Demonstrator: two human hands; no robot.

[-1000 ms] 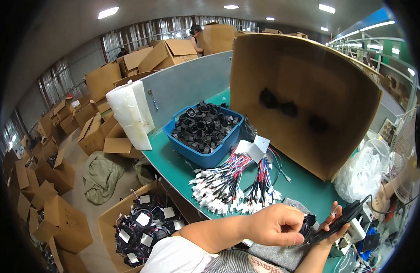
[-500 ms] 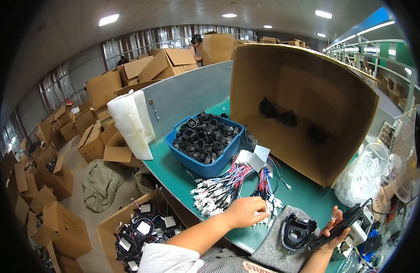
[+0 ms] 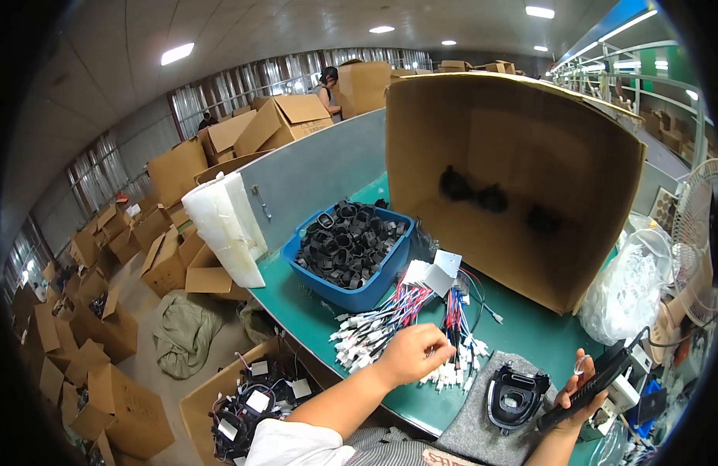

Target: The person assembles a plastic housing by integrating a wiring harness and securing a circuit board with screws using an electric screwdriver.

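My left hand [image 3: 413,354] is over the front of the green bench with its fingers curled together; whatever they may pinch is too small to make out. Close beneath and beyond it lies a bundle of wire harnesses [image 3: 392,311] with white connectors, red, blue and black leads, and flat silvery plates on top. My right hand [image 3: 581,412] grips a black electric screwdriver [image 3: 596,383], tilted, with a cord at its upper end. Its lower end is near a black plastic housing [image 3: 499,413], which rests on a grey felt mat [image 3: 469,419] between my hands.
A blue tub [image 3: 347,298] of black plastic parts stands beyond the wires. Behind it, a large cardboard box [image 3: 522,116] lies on its side with several dark parts inside. Clear plastic bags [image 3: 627,283] and a fan [image 3: 693,241] are at right. An open carton [image 3: 197,412] of wired assemblies sits lower left.
The view has shifted slightly, so the bench appears a little lower. My left hand stays curled near the connectors, and my right hand keeps its grip on the screwdriver.
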